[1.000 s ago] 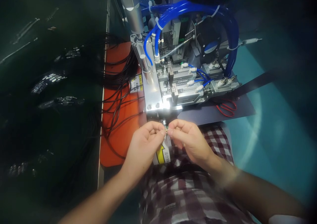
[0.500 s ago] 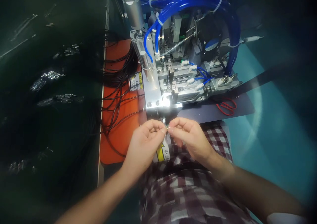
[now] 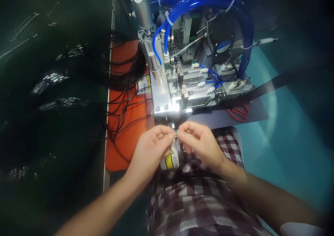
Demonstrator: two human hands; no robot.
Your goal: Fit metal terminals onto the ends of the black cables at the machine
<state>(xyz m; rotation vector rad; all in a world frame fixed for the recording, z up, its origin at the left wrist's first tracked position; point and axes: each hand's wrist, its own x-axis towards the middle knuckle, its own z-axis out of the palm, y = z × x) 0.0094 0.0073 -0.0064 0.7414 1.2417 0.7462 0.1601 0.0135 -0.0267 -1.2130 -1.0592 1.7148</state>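
My left hand [image 3: 152, 147] and my right hand [image 3: 202, 143] meet fingertip to fingertip in front of the machine's front plate. Both are closed in a pinch. Between them show the ends of some thin wires [image 3: 176, 134], with specks of green and a light colour; most of their length is hidden by the fingers. Just behind the fingertips is a small metal piece [image 3: 173, 125] under the plate's edge. Below the hands a white label [image 3: 169, 161] with a yellow arrow is partly covered by my left hand.
The machine [image 3: 161, 93] carries metal cylinders and blue air hoses [image 3: 203, 1]. Black cables [image 3: 127, 76] spread over an orange surface [image 3: 117, 152] at left. Red-handled scissors or pliers [image 3: 238, 112] lie on a dark mat at right. Several bundles with shiny ends [image 3: 53, 78] lie farther left.
Both hands stay pinched together in nearly the same place. The fingertips have shifted slightly, and a bit of green shows more clearly between them.
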